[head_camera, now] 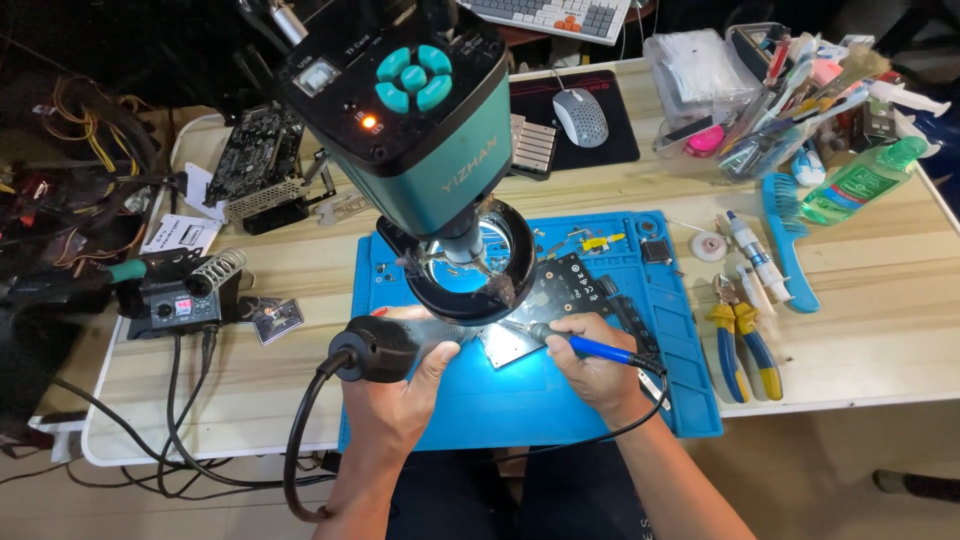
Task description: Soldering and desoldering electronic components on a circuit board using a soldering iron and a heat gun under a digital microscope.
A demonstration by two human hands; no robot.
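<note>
- L hand [400, 385]: grip closed round the thick black handle of a hot-air tool [385, 347], nozzle end pointing right, toward the lit spot under the scope; black cable hangs off its rear, over the worktop [880, 330] edge.
- R hand [592, 368]: fingers pinched shut on a blue-handled soldering iron [580, 343], held like a pen, tip aimed left at the board.
- Circuit board [512, 345]: lies flat on the blue mat [560, 400], brightly lit, between both hands, partly hidden by ring light.
- Teal microscope camera [420, 110] w/ ring light [460, 275] hangs right above the board.
- Soldering station [175, 300] at left, well apart; pliers [742, 350] just right of mat; mouse [580, 117] at back.
</note>
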